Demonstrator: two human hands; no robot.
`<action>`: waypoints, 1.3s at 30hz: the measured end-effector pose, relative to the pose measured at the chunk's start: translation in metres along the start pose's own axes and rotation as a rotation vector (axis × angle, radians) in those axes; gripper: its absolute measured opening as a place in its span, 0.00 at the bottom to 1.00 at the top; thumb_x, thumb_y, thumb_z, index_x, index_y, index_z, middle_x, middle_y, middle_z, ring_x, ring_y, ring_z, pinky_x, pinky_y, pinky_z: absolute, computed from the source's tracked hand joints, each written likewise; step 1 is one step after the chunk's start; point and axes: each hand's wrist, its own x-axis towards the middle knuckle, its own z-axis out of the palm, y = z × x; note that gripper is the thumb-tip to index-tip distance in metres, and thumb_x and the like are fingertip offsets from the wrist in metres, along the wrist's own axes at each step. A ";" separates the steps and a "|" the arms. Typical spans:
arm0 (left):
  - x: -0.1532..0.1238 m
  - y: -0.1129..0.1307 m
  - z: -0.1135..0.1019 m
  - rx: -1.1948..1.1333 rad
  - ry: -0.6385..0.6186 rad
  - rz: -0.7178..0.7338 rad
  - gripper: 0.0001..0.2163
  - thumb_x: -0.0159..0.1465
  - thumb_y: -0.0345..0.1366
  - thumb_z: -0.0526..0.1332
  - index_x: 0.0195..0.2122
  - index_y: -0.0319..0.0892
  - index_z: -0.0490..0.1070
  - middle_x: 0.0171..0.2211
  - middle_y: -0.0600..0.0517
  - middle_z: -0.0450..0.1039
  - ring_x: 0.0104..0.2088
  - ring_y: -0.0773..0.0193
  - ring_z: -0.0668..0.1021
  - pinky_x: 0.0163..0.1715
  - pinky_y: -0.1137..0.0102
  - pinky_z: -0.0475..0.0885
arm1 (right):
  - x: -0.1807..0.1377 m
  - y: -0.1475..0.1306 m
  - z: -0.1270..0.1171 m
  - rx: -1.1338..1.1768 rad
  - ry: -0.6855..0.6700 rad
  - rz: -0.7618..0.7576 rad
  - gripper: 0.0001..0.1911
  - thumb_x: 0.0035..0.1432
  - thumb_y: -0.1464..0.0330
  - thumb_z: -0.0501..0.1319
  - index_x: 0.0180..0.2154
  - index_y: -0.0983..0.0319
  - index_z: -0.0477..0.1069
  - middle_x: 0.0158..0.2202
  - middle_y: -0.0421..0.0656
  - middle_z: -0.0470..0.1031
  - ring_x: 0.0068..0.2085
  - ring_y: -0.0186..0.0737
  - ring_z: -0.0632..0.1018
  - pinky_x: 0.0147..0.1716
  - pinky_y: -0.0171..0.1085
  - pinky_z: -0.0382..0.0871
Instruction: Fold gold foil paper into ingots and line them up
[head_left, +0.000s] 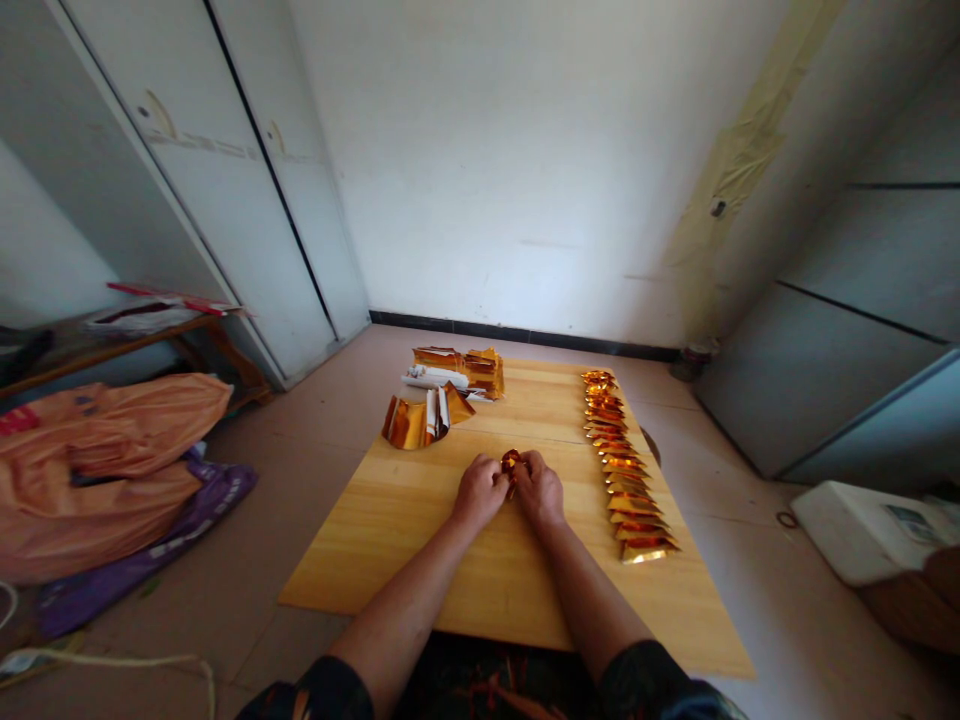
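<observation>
Over the middle of the wooden board point(360, 540), both of my hands are closed on one small piece of shiny gold foil paper point(511, 461). My left hand point(480, 492) grips its left side, and my right hand point(541, 488) has its right side. Fingers cover most of the piece, so its full shape is hidden. To the right, a long row of folded gold foil pieces point(626, 480) overlaps down the board. Curved gold foil sheets with white undersides point(409, 424) lie at the left, with a stack of more gold sheets point(486, 372) behind them.
Left of the board, an orange bag point(112, 480) and a purple bag point(165, 545) lie on the floor by a low wooden bench point(150, 335). A white box point(862, 530) stands at right. Grey cabinets point(225, 180) and a white wall point(510, 180) are beyond.
</observation>
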 end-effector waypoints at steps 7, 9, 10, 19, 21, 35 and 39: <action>0.001 -0.001 0.003 0.016 0.018 -0.033 0.10 0.56 0.26 0.55 0.19 0.41 0.59 0.24 0.55 0.62 0.27 0.69 0.67 0.30 0.74 0.62 | -0.005 0.001 -0.002 0.008 -0.038 -0.045 0.21 0.56 0.69 0.57 0.52 0.57 0.63 0.40 0.40 0.78 0.38 0.36 0.77 0.35 0.29 0.64; 0.000 -0.001 0.004 0.034 0.015 -0.036 0.10 0.56 0.26 0.55 0.19 0.41 0.59 0.24 0.55 0.61 0.26 0.69 0.66 0.29 0.74 0.62 | -0.005 0.000 -0.001 -0.040 -0.036 -0.036 0.21 0.56 0.69 0.57 0.52 0.57 0.63 0.39 0.41 0.78 0.38 0.36 0.78 0.35 0.30 0.64; 0.000 -0.001 0.005 0.045 0.015 -0.035 0.10 0.56 0.26 0.55 0.19 0.41 0.59 0.24 0.55 0.61 0.26 0.69 0.66 0.29 0.74 0.62 | -0.005 -0.001 0.000 -0.068 -0.028 -0.027 0.20 0.56 0.69 0.56 0.52 0.58 0.63 0.39 0.41 0.78 0.38 0.37 0.78 0.34 0.30 0.64; -0.004 0.000 0.007 0.138 0.016 0.047 0.08 0.59 0.26 0.55 0.24 0.41 0.63 0.28 0.53 0.65 0.30 0.67 0.70 0.33 0.73 0.65 | -0.002 -0.003 0.001 -0.095 0.031 -0.039 0.14 0.57 0.70 0.55 0.45 0.57 0.67 0.33 0.40 0.78 0.32 0.37 0.77 0.30 0.30 0.61; -0.006 0.002 0.006 0.168 0.014 0.061 0.06 0.59 0.27 0.55 0.26 0.41 0.64 0.30 0.52 0.66 0.31 0.66 0.71 0.33 0.73 0.66 | 0.000 0.001 0.002 -0.049 0.041 -0.049 0.12 0.56 0.69 0.56 0.43 0.57 0.68 0.32 0.40 0.78 0.32 0.36 0.77 0.29 0.30 0.62; -0.010 0.003 0.005 0.224 -0.002 0.146 0.07 0.58 0.24 0.54 0.34 0.42 0.66 0.35 0.50 0.67 0.36 0.64 0.73 0.37 0.73 0.69 | 0.005 0.012 0.004 0.210 0.061 -0.116 0.07 0.55 0.65 0.54 0.33 0.57 0.70 0.30 0.38 0.77 0.33 0.37 0.76 0.33 0.32 0.65; -0.011 0.002 0.005 0.228 -0.024 0.201 0.09 0.59 0.24 0.53 0.35 0.44 0.67 0.37 0.51 0.67 0.36 0.66 0.73 0.37 0.74 0.69 | 0.006 0.014 0.005 0.284 0.064 -0.122 0.07 0.53 0.65 0.54 0.32 0.57 0.70 0.31 0.38 0.77 0.33 0.37 0.76 0.34 0.33 0.66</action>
